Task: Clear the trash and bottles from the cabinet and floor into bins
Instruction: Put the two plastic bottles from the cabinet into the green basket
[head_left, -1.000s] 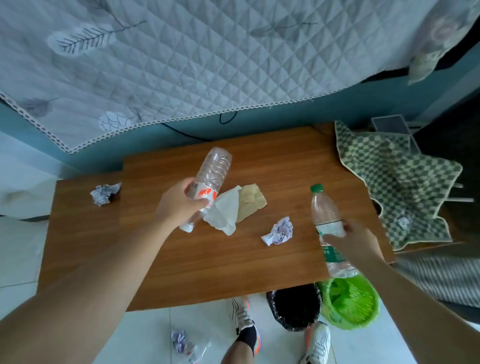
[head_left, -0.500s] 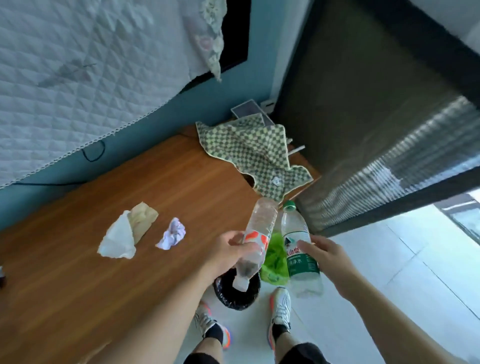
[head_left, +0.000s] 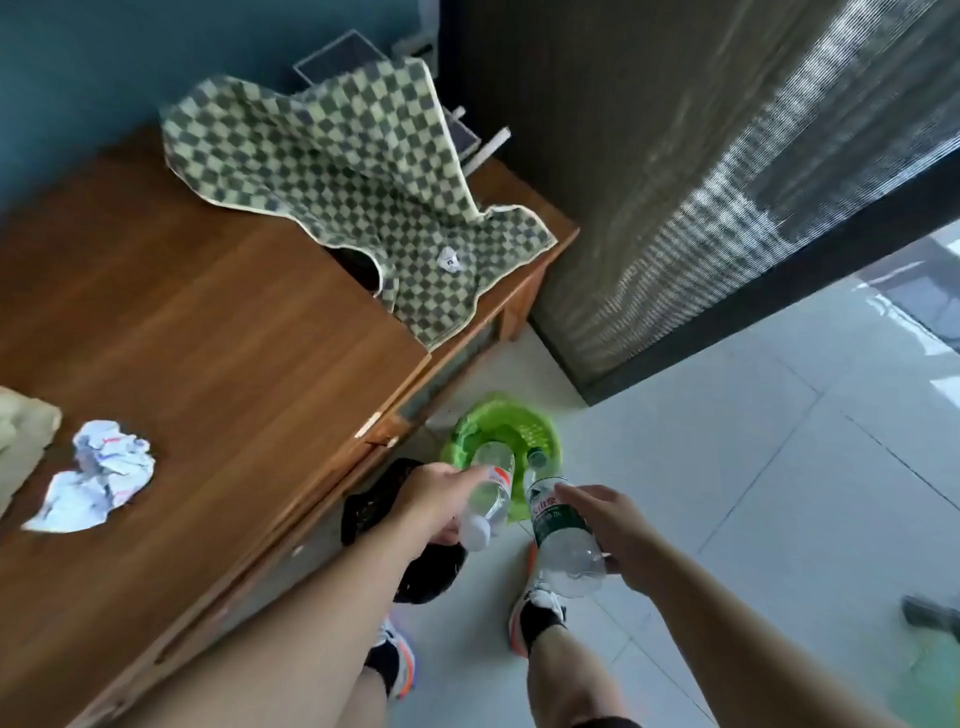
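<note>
Left hand (head_left: 434, 501) and right hand (head_left: 608, 525) each grip one of two bottles above one green bin (head_left: 540, 431).

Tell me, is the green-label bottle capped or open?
Capped: the green-label bottle in the right hand shows a green cap at its neck.

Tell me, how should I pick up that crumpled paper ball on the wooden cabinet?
Come straight down from above on the crumpled paper ball and close your grip across its puffy upper lump. It lies loose on the flat cabinet top, apart from the checkered cloth, with nothing above it, and its wrinkles give fingertips plenty to catch.
</note>
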